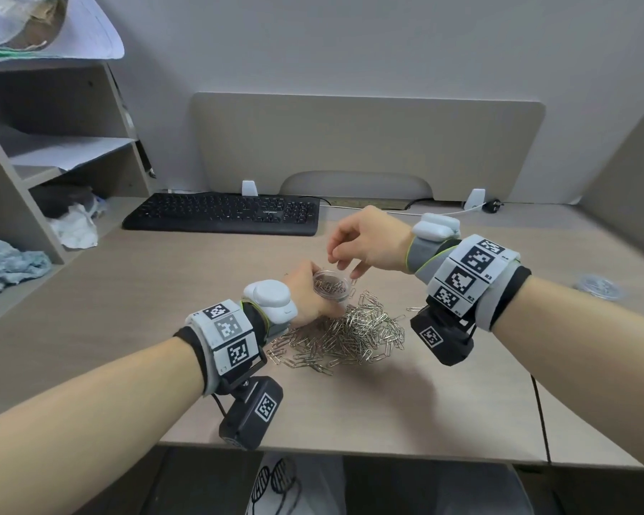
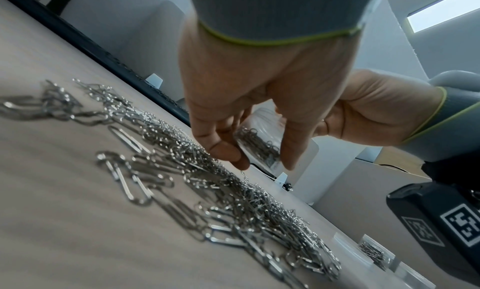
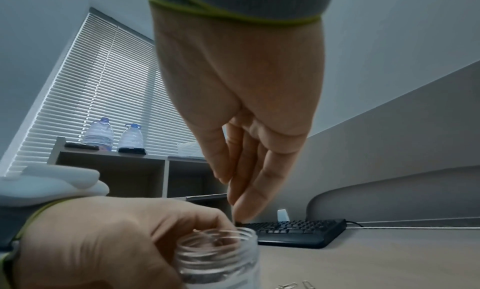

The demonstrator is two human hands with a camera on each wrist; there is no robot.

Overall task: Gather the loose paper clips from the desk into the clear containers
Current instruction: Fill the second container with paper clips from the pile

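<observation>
While the clear jar (image 1: 331, 286) is gripped by the left hand (image 1: 307, 297) beside the paper-clip pile (image 1: 350, 334) on the worktop (image 1: 443, 395) | right hand (image 1: 365, 239) is held above the jar, fingers bunched; any clip pinched cannot be told.

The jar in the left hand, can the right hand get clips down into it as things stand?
Probably yes. The jar has no lid and its mouth faces up, the left hand grips only its side, and the right hand hangs just above the rim with nothing between.
</observation>
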